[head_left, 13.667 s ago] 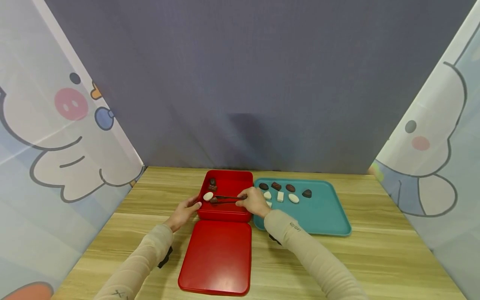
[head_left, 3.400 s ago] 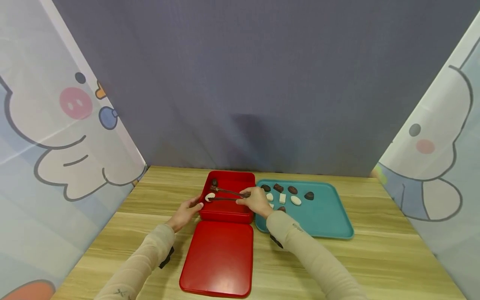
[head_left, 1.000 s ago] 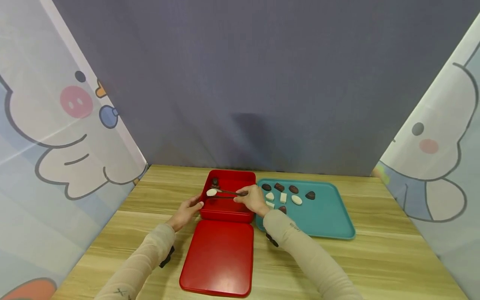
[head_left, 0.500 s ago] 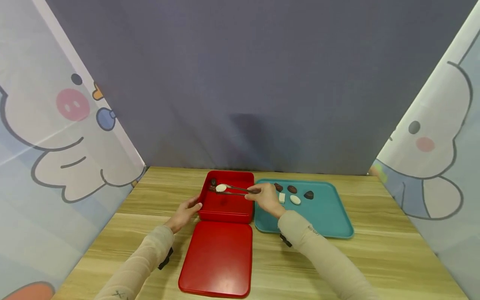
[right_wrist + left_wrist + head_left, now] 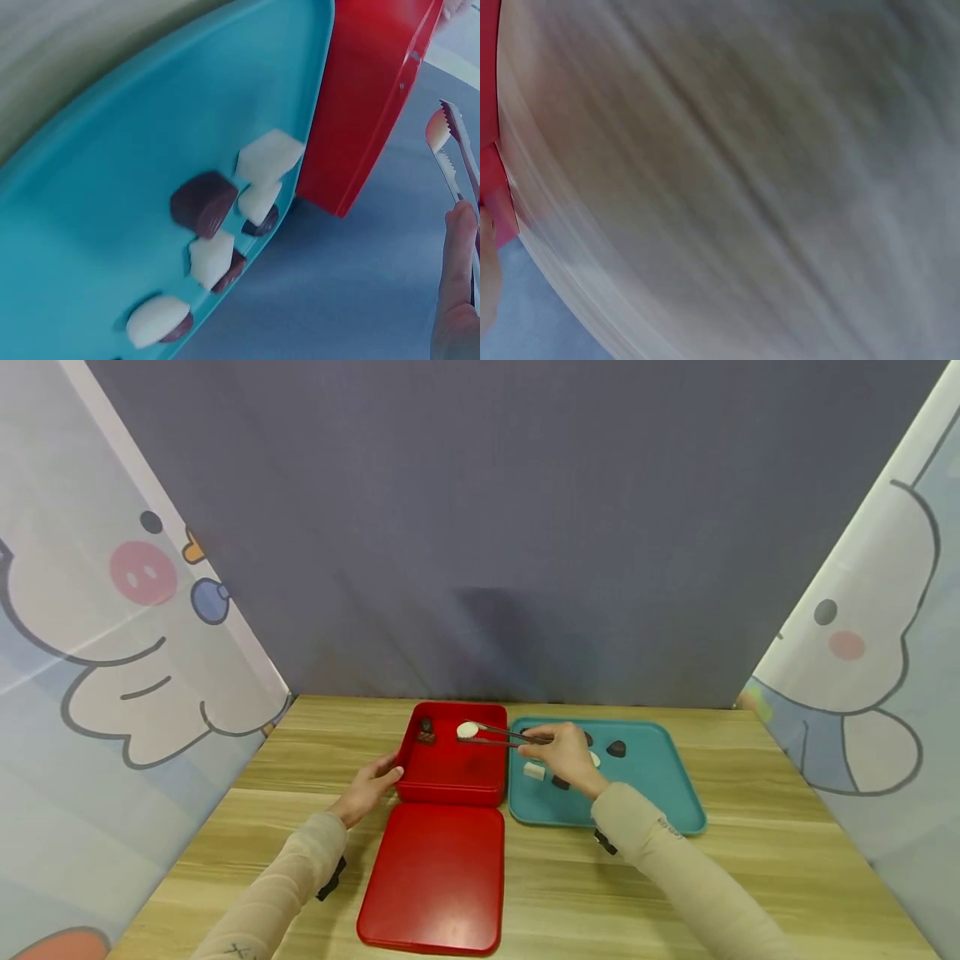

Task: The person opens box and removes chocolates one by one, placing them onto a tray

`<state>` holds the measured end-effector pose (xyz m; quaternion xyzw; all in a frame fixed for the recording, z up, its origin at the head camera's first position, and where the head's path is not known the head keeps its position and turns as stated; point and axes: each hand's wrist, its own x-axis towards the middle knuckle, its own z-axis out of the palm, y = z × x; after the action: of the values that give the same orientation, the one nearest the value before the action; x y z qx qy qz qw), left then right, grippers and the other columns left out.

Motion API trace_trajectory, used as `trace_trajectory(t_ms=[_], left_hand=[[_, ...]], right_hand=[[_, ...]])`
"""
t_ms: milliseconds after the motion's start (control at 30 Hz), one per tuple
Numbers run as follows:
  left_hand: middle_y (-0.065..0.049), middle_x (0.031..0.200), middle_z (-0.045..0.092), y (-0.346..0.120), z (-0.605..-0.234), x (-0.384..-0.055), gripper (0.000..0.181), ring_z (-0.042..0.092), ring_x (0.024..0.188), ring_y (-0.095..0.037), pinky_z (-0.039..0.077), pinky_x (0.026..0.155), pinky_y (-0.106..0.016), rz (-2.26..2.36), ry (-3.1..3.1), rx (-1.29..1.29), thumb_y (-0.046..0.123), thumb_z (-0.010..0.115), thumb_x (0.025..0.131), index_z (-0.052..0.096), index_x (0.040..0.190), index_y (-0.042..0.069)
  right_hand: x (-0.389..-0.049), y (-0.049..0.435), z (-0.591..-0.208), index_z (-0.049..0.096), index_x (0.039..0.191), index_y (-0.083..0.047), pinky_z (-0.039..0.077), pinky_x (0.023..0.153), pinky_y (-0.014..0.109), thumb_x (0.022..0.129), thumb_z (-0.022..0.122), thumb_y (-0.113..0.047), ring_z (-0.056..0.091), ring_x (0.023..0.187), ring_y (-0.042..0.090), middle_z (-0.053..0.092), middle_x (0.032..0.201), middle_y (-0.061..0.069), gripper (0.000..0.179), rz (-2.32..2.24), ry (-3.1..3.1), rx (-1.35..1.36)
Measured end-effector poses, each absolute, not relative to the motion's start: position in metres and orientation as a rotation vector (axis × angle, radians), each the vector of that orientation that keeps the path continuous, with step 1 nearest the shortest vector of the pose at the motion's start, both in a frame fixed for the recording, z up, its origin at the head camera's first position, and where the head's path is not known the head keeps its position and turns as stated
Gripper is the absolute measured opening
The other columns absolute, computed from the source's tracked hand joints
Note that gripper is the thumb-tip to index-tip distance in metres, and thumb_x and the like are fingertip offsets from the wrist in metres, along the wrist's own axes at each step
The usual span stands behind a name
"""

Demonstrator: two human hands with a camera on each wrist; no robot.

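My right hand (image 5: pixel 566 756) holds dark tongs (image 5: pixel 495 742), whose tips pinch a white oval chocolate (image 5: pixel 467 730) above the right half of the red box (image 5: pixel 450 794). The right wrist view also has the white chocolate (image 5: pixel 437 130) between the serrated tips. On the box's left wall, my left hand (image 5: pixel 366 789) grips the rim, thumb on the near side. Inside, at the left, lie two dark chocolates, an oval one (image 5: pixel 426 725) and a rectangular one (image 5: pixel 425 738). The left wrist view catches only a bit of thumb (image 5: pixel 487 277) by the red wall.
Right of the box stands a teal tray (image 5: pixel 660 793) with several white and dark chocolates, partly hidden by my right hand. A red lid (image 5: pixel 435 877) lies flat in front of the box. A grey curtain (image 5: pixel 480 527) rises behind the wooden table (image 5: pixel 750 827).
Earlier, a dark chocolate moved from the box to the tray. Since then the tongs have picked the white oval from the box's left side and carried it right. My left hand stays put.
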<state>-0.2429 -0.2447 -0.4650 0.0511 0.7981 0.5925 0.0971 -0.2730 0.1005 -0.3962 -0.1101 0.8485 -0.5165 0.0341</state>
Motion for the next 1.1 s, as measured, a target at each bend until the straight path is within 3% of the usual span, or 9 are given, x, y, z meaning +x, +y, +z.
trace_trajectory(t_ms=[100,233,367,567,867,1100], left_hand=[[-0.022,0.149,0.021,-0.245,-0.465,-0.242,0.059,0.024,0.136,-0.036,0.024,0.110,-0.050,1.752,2.357,0.155,0.025,0.042,0.099,0.017,0.146,0.001],[-0.022,0.149,0.022,-0.245,-0.464,-0.243,0.058,0.024,0.136,-0.036,0.025,0.110,-0.050,1.757,2.351,0.155,0.023,0.042,0.099,0.017,0.146,0.000],[-0.022,0.149,0.022,-0.244,-0.464,-0.243,0.057,0.024,0.136,-0.036,0.024,0.110,-0.050,1.757,2.343,0.159,0.021,0.041,0.099,0.017,0.146,0.000],[-0.023,0.148,0.021,-0.244,-0.464,-0.243,0.055,0.024,0.135,-0.037,0.025,0.110,-0.050,1.760,2.350,0.148,0.018,0.040,0.100,0.017,0.146,-0.001],[-0.023,0.148,0.022,-0.241,-0.463,-0.242,0.055,0.027,0.134,-0.038,0.028,0.109,-0.050,1.745,2.354,0.121,0.021,0.040,0.100,0.017,0.146,0.001],[-0.023,0.149,0.020,-0.244,-0.460,-0.241,0.055,0.026,0.135,-0.038,0.026,0.109,-0.052,1.735,2.342,0.123,0.021,0.039,0.100,0.015,0.147,0.002]], right_hand=[[-0.274,0.108,-0.395,0.070,0.106,-0.009,0.055,0.071,0.037,0.077,0.074,-0.022,0.066,0.084,0.021,0.071,0.096,0.006,0.032,-1.580,2.615,-0.328],[-0.272,0.120,-0.393,0.070,0.106,-0.009,0.052,0.061,0.033,0.077,0.074,-0.025,0.065,0.079,0.018,0.069,0.101,0.008,0.033,-1.551,2.649,-0.332],[-0.267,0.134,-0.393,0.070,0.105,-0.010,0.045,0.054,0.028,0.078,0.073,-0.025,0.064,0.079,0.021,0.067,0.107,0.011,0.031,-1.503,2.700,-0.347],[-0.262,0.150,-0.394,0.070,0.106,-0.009,0.047,0.057,0.029,0.078,0.073,-0.024,0.065,0.083,0.021,0.067,0.106,0.012,0.032,-1.472,2.748,-0.357],[-0.255,0.175,-0.398,0.069,0.109,-0.008,0.054,0.069,0.033,0.079,0.072,-0.030,0.061,0.097,0.027,0.062,0.118,0.015,0.037,-1.453,2.763,-0.316],[-0.251,0.190,-0.397,0.069,0.107,-0.009,0.051,0.064,0.031,0.078,0.073,-0.032,0.063,0.087,0.022,0.067,0.105,0.012,0.038,-1.459,2.775,-0.273]])
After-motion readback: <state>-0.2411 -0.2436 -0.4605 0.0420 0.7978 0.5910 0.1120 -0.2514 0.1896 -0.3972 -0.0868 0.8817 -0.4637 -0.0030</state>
